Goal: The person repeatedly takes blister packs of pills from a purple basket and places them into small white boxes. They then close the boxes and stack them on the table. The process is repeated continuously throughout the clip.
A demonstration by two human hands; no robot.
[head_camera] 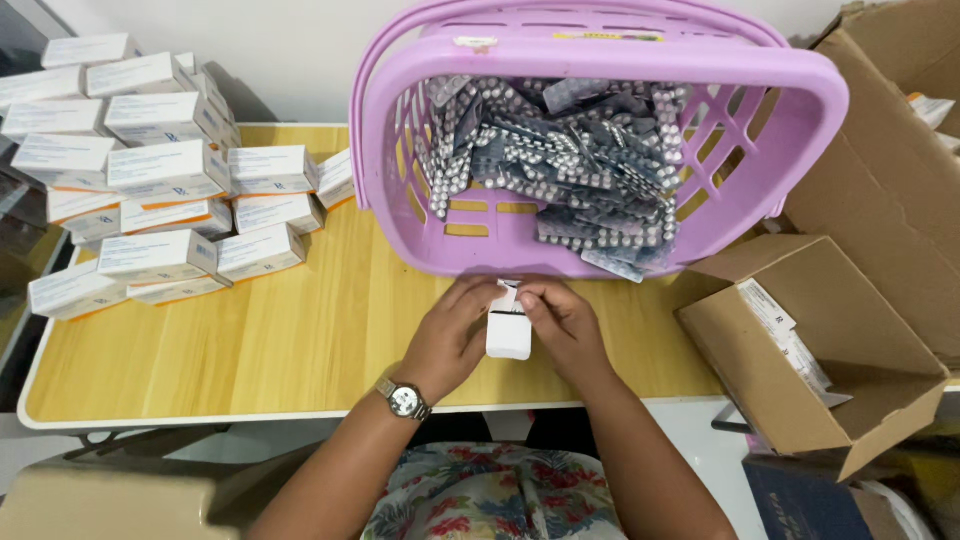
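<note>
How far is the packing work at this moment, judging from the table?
Done: many closed white cartons are stacked at the table's far left. In hand: the left hand and right hand together hold one small white box, open at its top end, just before the purple basket. Left: the basket holds a big heap of silver blister strips.

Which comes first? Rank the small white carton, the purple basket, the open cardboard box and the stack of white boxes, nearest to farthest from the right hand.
From the right hand:
1. Small white carton, held in both hands.
2. Purple basket, just beyond the hands.
3. Open cardboard box, table's right end.
4. Stack of white boxes, far left.
</note>
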